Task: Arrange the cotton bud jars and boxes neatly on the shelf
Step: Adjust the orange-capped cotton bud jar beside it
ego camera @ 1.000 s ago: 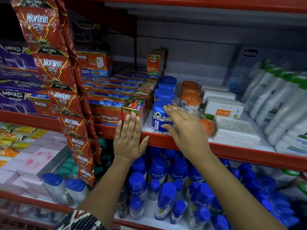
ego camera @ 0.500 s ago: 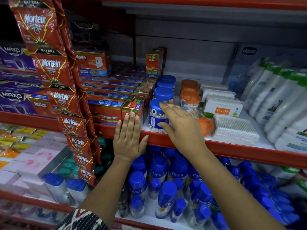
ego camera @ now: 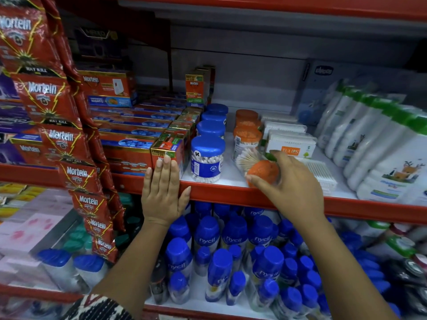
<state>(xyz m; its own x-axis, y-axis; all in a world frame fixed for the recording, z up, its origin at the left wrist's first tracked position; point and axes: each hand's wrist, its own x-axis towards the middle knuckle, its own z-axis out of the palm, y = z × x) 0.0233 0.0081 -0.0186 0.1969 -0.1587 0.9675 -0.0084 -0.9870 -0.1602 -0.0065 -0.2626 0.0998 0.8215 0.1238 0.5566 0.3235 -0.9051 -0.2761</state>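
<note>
Blue-lidded jars (ego camera: pixel 210 125) lined up already; orange-lidded jar (ego camera: pixel 256 166) lying toppled, gripped by right hand (ego camera: pixel 288 181); left hand (ego camera: pixel 163 192) flat, holding nothing.

We see a red-edged shelf (ego camera: pixel 231 195) with a white deck. On it, from the left, lie stacked Mortein boxes (ego camera: pixel 129 144), then a row of blue-lidded jars (ego camera: pixel 207 159) running front to back. Beside them stand orange-lidded jars (ego camera: pixel 246 135), and one orange-lidded jar (ego camera: pixel 258 167) lies tipped on its side at the front edge. Behind it sit white Tulips boxes (ego camera: pixel 291 144), with a clear box (ego camera: pixel 320 174) of cotton buds at the front. White bottles (ego camera: pixel 381 158) crowd the right end.
</note>
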